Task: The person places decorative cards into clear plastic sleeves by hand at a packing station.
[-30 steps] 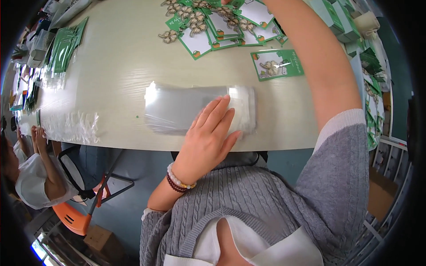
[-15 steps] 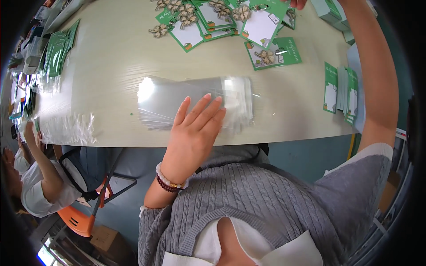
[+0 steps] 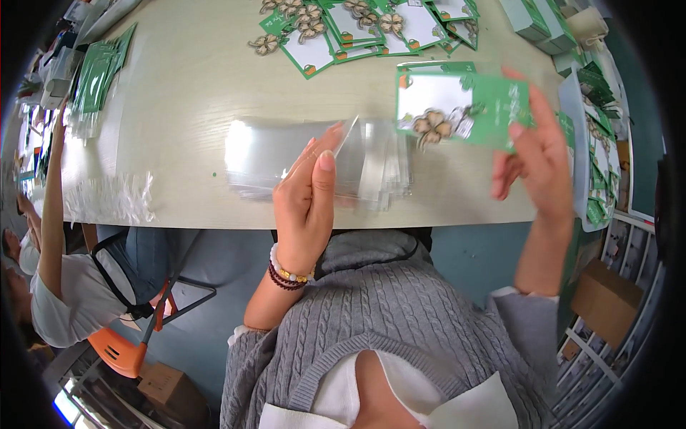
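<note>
A stack of clear plastic bags (image 3: pixel 261 154) lies on the table in front of me. My left hand (image 3: pixel 307 179) is turned on its edge over the stack, thumb towards me. It grips the edge of one clear bag, which lifts up beside its fingertips. To the right, my right hand (image 3: pixel 532 150) pinches the right end of a green and white card (image 3: pixel 493 107) above the table. On that card hangs a clover-shaped charm (image 3: pixel 434 127); hand and card are slightly blurred by motion. Another green card (image 3: pixel 443 67) shows partly behind the held one.
Several cards with clover charms (image 3: pixel 307 53) are heaped at the far side. A white bin (image 3: pixel 582 171) of cards stands at right, near green boxes (image 3: pixel 525 18). Bagged cards (image 3: pixel 100 75) and loose clear bags (image 3: pixel 111 200) lie at left, where another person (image 3: pixel 78 286) sits.
My right hand has come back from the far pile with a charm card. My left hand has turned from lying flat on the bags to lifting one bag's edge.
</note>
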Motion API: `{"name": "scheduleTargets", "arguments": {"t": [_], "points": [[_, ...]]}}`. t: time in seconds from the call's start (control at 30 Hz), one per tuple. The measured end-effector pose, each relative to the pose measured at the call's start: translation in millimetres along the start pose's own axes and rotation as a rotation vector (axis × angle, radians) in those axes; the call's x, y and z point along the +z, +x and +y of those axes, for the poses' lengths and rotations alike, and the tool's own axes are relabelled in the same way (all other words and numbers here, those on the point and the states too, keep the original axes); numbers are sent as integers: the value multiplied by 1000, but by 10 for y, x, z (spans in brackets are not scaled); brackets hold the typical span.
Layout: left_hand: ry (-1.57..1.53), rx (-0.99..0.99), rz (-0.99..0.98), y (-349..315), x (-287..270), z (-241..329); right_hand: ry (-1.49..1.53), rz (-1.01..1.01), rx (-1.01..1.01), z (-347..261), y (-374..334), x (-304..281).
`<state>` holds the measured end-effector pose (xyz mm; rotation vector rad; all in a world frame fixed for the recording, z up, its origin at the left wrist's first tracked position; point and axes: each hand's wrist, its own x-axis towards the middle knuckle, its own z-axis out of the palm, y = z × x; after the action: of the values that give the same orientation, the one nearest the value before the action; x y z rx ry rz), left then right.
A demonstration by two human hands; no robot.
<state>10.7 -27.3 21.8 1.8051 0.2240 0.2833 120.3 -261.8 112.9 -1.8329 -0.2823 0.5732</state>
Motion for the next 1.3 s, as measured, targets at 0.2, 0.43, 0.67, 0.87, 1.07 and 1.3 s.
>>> {"name": "scheduleTargets", "arguments": {"t": [0.2,0.43,0.67,0.87,1.07,1.3], "points": [[20,167,75,40,147,-11,483,269,-60,303,-224,784],[168,323,141,45,228,-74,643,115,-79,343,-317,975],[100,298,86,5,209,-49,656,-76,35,406,-355,956],[-2,188,108,32,179,-136,626,134,-6,361,-321,874],[-267,-78,63,4,159,-56,639,192,-40,412,-317,731],[-133,31,126,6,193,-93,593,299,-86,280,-360,1041]]}}
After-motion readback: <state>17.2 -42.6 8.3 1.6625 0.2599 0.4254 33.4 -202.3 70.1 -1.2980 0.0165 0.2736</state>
